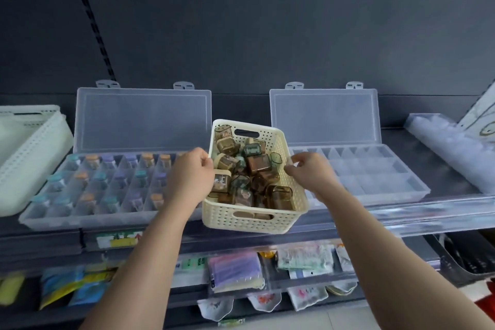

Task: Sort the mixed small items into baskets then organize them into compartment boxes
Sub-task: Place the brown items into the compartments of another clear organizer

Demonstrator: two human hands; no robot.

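A cream perforated basket [241, 221] sits between two clear compartment boxes on the shelf, tilted and jutting over the shelf's front edge. It is full of several small brown and green translucent cases [258, 165]. My left hand [191, 175] grips the basket's left rim. My right hand [308, 169] pinches its right rim. The left compartment box [48, 218] has its lid up and holds several small bottles with coloured caps [81, 177]. The right compartment box [375, 169] is open too, and its compartments look empty.
Stacked white baskets [24, 158] stand at the far left of the shelf. A clear plastic tray [455, 153] lies at the far right. Below the shelf's clear front lip [401, 218], lower racks hold packets and folded cloths [233, 270].
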